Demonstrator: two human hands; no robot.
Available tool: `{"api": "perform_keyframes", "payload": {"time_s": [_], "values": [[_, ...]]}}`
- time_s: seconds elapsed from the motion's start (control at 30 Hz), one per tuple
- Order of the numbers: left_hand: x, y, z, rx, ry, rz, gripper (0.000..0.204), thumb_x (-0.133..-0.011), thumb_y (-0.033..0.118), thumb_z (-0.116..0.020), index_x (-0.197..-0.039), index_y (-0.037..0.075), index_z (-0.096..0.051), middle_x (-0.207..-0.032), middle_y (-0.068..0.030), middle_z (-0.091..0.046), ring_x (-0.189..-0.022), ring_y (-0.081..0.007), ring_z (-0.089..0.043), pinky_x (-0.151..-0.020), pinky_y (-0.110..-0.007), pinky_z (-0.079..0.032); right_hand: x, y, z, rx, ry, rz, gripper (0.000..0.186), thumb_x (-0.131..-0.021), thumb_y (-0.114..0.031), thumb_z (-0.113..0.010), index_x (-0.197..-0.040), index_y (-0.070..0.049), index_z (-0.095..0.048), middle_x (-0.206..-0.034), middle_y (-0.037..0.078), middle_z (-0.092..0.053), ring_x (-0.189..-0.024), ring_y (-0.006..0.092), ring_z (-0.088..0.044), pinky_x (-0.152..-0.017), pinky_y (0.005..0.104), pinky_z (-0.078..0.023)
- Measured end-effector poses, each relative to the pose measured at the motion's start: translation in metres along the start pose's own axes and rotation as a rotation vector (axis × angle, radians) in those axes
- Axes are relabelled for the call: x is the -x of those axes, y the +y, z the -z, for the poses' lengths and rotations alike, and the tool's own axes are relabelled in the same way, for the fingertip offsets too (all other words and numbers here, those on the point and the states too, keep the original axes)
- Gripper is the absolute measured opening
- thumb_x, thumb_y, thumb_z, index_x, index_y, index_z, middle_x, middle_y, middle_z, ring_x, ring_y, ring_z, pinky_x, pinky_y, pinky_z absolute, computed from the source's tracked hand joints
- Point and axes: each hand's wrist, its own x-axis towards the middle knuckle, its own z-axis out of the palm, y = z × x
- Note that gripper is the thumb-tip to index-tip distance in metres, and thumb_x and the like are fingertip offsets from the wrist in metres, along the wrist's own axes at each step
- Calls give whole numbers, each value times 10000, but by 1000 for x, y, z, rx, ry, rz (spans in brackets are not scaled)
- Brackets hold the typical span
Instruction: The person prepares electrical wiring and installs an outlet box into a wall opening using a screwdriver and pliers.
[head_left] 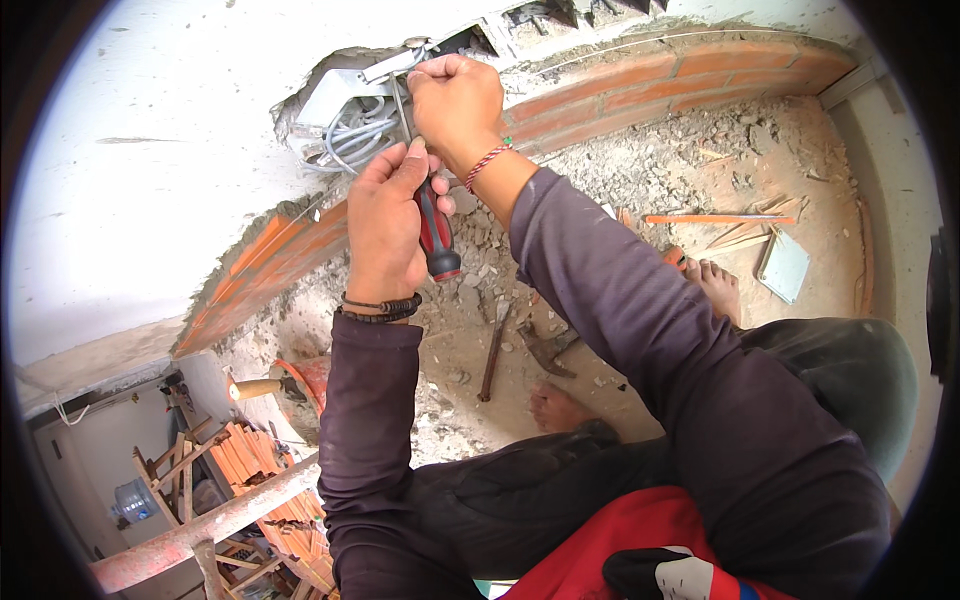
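Two dark sleeves [620, 270] are stretching up toward a broken-open white wall [150, 200]. One screwdriver [437, 235] is slanting before the wall's hole, showing a rounded red-and-black handle and a thin metal shank. The left hand [385, 225] is curling its fingers around it where handle and shank are meeting; the right hand [455, 105] is bending its fingers inward beside the shank, and whether they are gripping anything I cannot tell. Fingers are covering part of the handle, and the tip is getting lost near grey cables [355, 135], too tangled for counting. Below, one chisel [494, 350], one hammer [545, 352], one pale plate [784, 267] and two bare feet [718, 290] are resting on the floor [450, 345]. Farther off, one bluish bottle [132, 502] is lying partly hidden.
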Motion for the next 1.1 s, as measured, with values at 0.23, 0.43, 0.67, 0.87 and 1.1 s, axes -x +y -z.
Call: {"api": "perform_keyframes", "payload": {"time_s": [0.23,0.43,0.67,0.87,1.1], "values": [[2,1,-1,-10,6,18,200,-1001,142,-611,-1124,-10,-570,-946,-62,-584,-746,-111,-554,-592,-257,-484,-20,-22,17,-248,-283,-341,130,-895,-146,-648,-926,-24,-682,-758,43,-647,-528,113,-576,-403,275,-409],[0,-1,0,18,-6,18,204,-1003,135,-603,-1137,-16,-573,-952,-63,-584,-747,-116,-555,-598,-257,-483,-32,-20,13,-230,-326,-387,146,-924,-175,-647,-876,-37,-652,-755,26,-623,-525,94,-445,-427,280,-353],[-2,-4,3,116,-68,11,198,-1011,141,-586,-1123,-21,-566,-947,-68,-593,-746,-124,-559,-604,-266,-489,-39,-7,17,-290,-454,-399,114,-938,-163,-697,-914,-62,-652,-705,-11,-593,-539,78,-479,-446,247,-401],[0,-5,-8,135,-27,-5,203,-1006,164,-606,-1080,-18,-555,-928,-74,-611,-706,-131,-577,-580,-283,-510,-42,16,-14,-111,-184,-149,201,-873,-127,-765,-971,22,-672,-766,68,-680,-563,115,-609,-477,270,-485],[13,5,-21,5,36,-9,263,-1016,154,-576,-1185,-47,-550,-994,-93,-621,-809,-142,-612,-676,-289,-542,-27,1,5,-167,-251,-179,256,-860,-96,-744,-1043,63,-664,-816,104,-703,-593,147,-663,-491,285,-515]]}}
